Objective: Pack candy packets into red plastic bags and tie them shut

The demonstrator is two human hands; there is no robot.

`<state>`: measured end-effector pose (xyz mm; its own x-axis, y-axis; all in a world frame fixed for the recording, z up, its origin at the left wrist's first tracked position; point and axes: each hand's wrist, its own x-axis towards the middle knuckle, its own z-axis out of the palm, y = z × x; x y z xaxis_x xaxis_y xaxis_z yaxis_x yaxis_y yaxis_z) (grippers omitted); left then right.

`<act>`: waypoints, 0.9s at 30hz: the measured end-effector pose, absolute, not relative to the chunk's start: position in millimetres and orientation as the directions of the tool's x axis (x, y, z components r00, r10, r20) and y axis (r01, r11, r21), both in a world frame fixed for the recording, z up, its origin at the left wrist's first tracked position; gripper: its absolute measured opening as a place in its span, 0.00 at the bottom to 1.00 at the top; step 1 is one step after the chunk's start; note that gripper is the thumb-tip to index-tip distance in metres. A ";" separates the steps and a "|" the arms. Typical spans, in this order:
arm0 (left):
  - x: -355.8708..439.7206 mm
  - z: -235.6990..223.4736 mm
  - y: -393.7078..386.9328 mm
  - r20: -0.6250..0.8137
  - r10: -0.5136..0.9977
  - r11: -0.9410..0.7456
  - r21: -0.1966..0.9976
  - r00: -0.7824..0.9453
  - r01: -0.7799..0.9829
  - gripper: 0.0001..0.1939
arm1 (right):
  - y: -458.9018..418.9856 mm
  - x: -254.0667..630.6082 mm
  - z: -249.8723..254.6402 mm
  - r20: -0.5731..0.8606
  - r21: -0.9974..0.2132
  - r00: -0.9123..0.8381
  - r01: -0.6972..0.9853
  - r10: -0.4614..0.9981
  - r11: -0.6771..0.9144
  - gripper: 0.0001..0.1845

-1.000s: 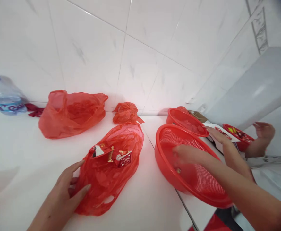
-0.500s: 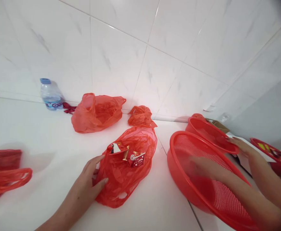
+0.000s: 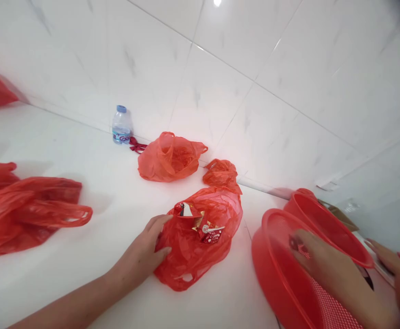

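My left hand (image 3: 147, 249) grips the left edge of an opened red plastic bag (image 3: 182, 262), its thumb and fingers apart around the thin film. Inside that bag lie a few small wrapped snack packets (image 3: 211, 232), red and gold, and one with a white and dark print. My right hand (image 3: 311, 251), smeared by motion, is over the near red mesh basket (image 3: 268, 269). Between its fingers is a small dark red wrapped packet (image 3: 300, 246), blurred. The bottom of the basket is partly hidden by my arm.
Another person's hand (image 3: 386, 258) is beside the second red basket (image 3: 330, 224). Along the tiled wall stand a water bottle (image 3: 121, 125), a red bag (image 3: 169, 160) and a smaller crumpled bag (image 3: 220, 172). More red bags (image 3: 32, 205) lie at left.
My right hand has risen out of the near basket with a small dark red packet. The view has turned, so the things appear shifted. My left hand stays on the bag.
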<state>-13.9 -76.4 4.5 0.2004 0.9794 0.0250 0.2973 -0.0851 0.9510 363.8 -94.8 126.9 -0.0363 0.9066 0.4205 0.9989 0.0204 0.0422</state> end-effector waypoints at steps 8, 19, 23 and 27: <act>-15.0 5.3 -79.0 0.044 0.979 -0.103 0.948 0.198 0.302 0.31 | -96.9 242.4 117.5 0.369 -0.115 -0.121 0.978 0.921 0.175 0.10; -15.2 -9.1 -75.8 0.112 0.977 -0.159 0.949 0.179 0.271 0.34 | -64.4 265.7 55.0 0.248 -0.259 -0.142 0.944 0.958 0.206 0.14; -17.0 -5.4 -76.0 0.080 0.976 -0.136 0.949 0.201 0.285 0.33 | -51.2 297.1 38.8 0.302 -0.296 -0.147 0.925 0.942 0.239 0.15; -17.7 -2.5 -75.8 0.083 0.973 -0.148 0.941 0.217 0.304 0.34 | -25.9 299.9 32.9 0.426 -0.345 -0.020 0.921 0.905 0.183 0.27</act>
<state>-17.7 -75.8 -2.5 0.2166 0.9727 0.0833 0.3038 -0.1482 0.9411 299.9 -25.9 32.9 -0.0200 0.9046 0.4257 0.9207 0.1827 -0.3449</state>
